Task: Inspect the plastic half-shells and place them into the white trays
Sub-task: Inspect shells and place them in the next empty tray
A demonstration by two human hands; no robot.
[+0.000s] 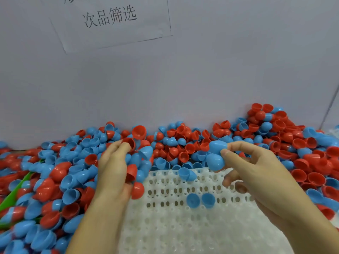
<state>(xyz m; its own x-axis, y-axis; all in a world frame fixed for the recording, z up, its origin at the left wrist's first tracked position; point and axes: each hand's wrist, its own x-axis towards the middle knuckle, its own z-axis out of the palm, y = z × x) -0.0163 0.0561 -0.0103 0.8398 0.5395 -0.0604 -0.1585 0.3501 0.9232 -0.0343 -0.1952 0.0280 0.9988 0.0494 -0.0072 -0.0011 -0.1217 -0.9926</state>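
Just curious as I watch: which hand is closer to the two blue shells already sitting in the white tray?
The right hand. It hovers just above and right of the two blue shells on the white tray. The left hand is farther off, over the tray's left edge.

Pale grey-lilac wall (pixel 220 70) straight ahead of me, plain and matte, filling the upper half of the view. A white paper sheet (pixel 113 22) is stuck to it at upper left, slightly tilted, creased along its lower left edge, printed with black Chinese characters; its top runs out of frame. At far right a thin dark line (pixel 330 109) runs slanting down the wall, perhaps a panel edge. Light is even and soft, no hard shadows on the wall.
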